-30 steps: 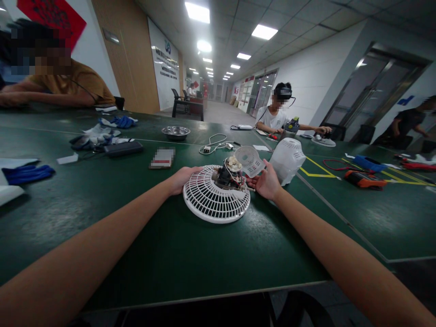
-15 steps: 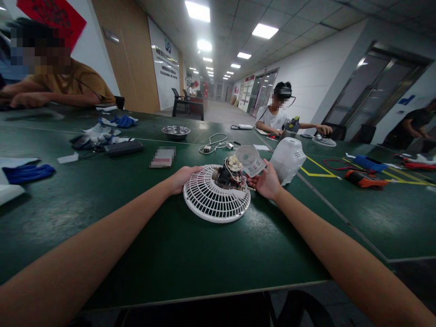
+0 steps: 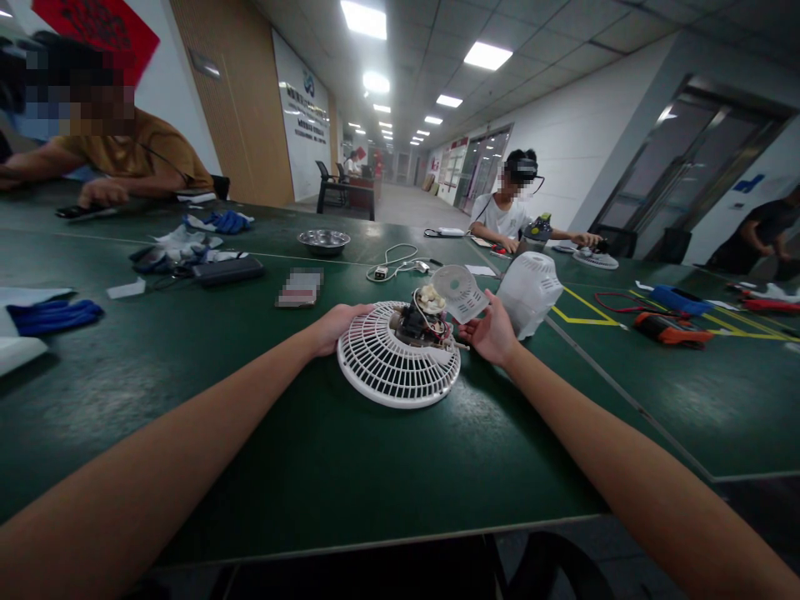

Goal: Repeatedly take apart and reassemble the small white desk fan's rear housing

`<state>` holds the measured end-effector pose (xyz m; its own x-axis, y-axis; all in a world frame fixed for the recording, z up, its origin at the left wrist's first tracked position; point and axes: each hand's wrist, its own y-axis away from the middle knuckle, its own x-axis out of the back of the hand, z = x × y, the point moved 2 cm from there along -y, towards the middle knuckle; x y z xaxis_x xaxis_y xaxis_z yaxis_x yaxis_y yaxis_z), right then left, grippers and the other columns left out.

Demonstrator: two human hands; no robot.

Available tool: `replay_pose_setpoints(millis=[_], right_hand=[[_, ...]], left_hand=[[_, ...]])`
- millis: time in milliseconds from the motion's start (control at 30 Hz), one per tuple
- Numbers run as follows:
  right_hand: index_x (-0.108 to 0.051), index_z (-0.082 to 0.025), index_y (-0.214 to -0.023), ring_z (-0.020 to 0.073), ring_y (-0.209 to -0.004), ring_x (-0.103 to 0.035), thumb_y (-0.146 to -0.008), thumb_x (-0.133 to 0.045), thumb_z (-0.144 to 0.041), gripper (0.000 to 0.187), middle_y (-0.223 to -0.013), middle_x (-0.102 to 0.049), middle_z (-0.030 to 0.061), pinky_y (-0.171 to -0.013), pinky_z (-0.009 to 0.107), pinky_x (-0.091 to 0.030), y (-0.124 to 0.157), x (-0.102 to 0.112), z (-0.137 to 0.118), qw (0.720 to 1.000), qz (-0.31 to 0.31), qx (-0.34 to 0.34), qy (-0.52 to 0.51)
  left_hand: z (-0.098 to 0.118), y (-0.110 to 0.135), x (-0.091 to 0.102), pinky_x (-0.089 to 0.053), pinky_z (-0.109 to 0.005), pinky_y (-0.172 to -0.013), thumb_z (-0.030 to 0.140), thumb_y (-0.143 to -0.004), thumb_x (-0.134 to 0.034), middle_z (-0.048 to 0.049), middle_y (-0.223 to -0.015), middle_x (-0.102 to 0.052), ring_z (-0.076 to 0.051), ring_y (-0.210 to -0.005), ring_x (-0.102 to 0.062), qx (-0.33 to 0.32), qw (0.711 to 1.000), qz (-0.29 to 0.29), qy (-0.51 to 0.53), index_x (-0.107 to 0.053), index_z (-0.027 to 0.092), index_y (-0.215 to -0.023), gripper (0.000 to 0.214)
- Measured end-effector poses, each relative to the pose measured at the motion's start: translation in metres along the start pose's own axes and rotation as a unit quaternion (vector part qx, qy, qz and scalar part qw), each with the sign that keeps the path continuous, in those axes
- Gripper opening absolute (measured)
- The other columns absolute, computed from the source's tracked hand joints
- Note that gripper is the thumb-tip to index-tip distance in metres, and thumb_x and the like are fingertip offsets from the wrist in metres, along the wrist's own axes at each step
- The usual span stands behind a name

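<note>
1. Head view, the piece in hand: a white fan grille (image 3: 381,371) lies on the green table (image 3: 375,475), set back from the near edge and about midway along it, with its slatted dome facing up.
2. The left hand (image 3: 337,329) grasps the left rim of the grille, thumb on top; its other fingers are mostly hidden.
3. A dark motor (image 3: 420,323) with loose wires and a pale top sits at the rear of the grille, on the side toward the far edge.
4. The right hand (image 3: 493,337) is beside the motor, palm turned inward, thumb raised against the lower right edge of a perforated white cover (image 3: 461,292). Whether it pinches the cover or only rests against it, I cannot tell.
5. The cover stands tilted just right of the motor.
6. Just beyond the right hand, a whitish housing (image 3: 531,293) stands upright, with a bottle (image 3: 538,233) behind it, toward the far edge.
7. Toward the far edge from the grille are a coiled cable (image 3: 400,271) and, farther left, a metal bowl (image 3: 323,242).
8. A blue glove (image 3: 56,318) lies toward the table's left edge; an orange meter (image 3: 672,329) lies well off to the right.
</note>
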<state>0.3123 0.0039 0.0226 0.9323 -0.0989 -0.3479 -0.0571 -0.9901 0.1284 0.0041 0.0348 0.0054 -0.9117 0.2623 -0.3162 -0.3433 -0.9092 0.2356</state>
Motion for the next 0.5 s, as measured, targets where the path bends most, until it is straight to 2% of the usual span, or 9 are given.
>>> replay_pose_setpoints(millis=[133, 233, 300, 367, 433, 500], right_hand=[[-0.052, -0.026, -0.097, 0.0168, -0.06, -0.061, -0.084, -0.059, -0.06, 0.037, -0.072, -0.068, 0.0015, -0.055, 0.025, -0.051, 0.002, -0.003, -0.004, 0.998, -0.014, 0.053, -0.011], [-0.055, -0.025, -0.099, 0.0156, -0.065, -0.061, -0.079, -0.067, -0.053, 0.036, -0.077, -0.068, 0.0005, -0.057, 0.025, -0.051, 0.007, -0.011, -0.006, 0.994, -0.042, 0.1, -0.019], [-0.053, -0.028, -0.1, 0.0154, -0.068, -0.061, -0.075, -0.072, -0.048, 0.037, -0.082, -0.067, -0.0026, -0.058, 0.026, -0.052, 0.012, -0.017, -0.007, 0.988, -0.048, 0.143, -0.024], [-0.051, -0.03, -0.101, 0.0149, -0.07, -0.061, -0.072, -0.076, -0.043, 0.04, -0.086, -0.065, -0.0052, -0.058, 0.026, -0.051, 0.017, -0.022, -0.008, 0.979, -0.054, 0.194, -0.021], [-0.05, -0.031, -0.103, 0.0145, -0.073, -0.061, -0.07, -0.078, -0.039, 0.044, -0.088, -0.064, -0.0062, -0.06, 0.026, -0.051, 0.022, -0.026, -0.008, 0.969, -0.07, 0.237, -0.001], [-0.049, -0.032, -0.105, 0.0148, -0.074, -0.061, -0.071, -0.08, -0.037, 0.046, -0.088, -0.063, -0.0061, -0.064, 0.027, -0.053, 0.026, -0.028, -0.008, 0.958, -0.096, 0.265, 0.045]], left_hand=[[0.001, 0.002, -0.002, -0.064, -0.031, -0.073, 0.015, -0.095, -0.062, -0.0149, -0.091, -0.077, -0.019, -0.074, -0.076, -0.014, 1.0, 0.015, -0.013, -0.072, 0.007, -0.091, 0.013], [0.001, 0.002, -0.004, -0.063, -0.032, -0.073, 0.016, -0.092, -0.066, -0.0146, -0.089, -0.077, -0.02, -0.074, -0.075, -0.036, 0.998, 0.027, -0.036, -0.073, 0.008, -0.09, 0.011], [0.001, 0.0, -0.002, -0.061, -0.033, -0.077, 0.017, -0.088, -0.07, -0.0127, -0.091, -0.078, -0.02, -0.076, -0.075, -0.058, 0.996, 0.042, -0.051, -0.075, 0.009, -0.094, 0.011], [0.003, 0.0, 0.001, -0.059, -0.035, -0.088, 0.018, -0.083, -0.076, -0.0107, -0.1, -0.078, -0.021, -0.086, -0.075, -0.106, 0.988, 0.066, -0.089, -0.075, 0.013, -0.103, 0.021], [0.007, 0.002, 0.003, -0.053, -0.039, -0.099, 0.023, -0.08, -0.079, -0.0106, -0.114, -0.077, -0.025, -0.103, -0.072, -0.19, 0.959, 0.089, -0.188, -0.075, 0.015, -0.112, 0.033], [0.013, 0.008, 0.001, -0.05, -0.043, -0.105, 0.032, -0.082, -0.077, -0.0122, -0.124, -0.074, -0.029, -0.115, -0.068, -0.279, 0.904, 0.095, -0.31, -0.075, 0.016, -0.117, 0.039]])
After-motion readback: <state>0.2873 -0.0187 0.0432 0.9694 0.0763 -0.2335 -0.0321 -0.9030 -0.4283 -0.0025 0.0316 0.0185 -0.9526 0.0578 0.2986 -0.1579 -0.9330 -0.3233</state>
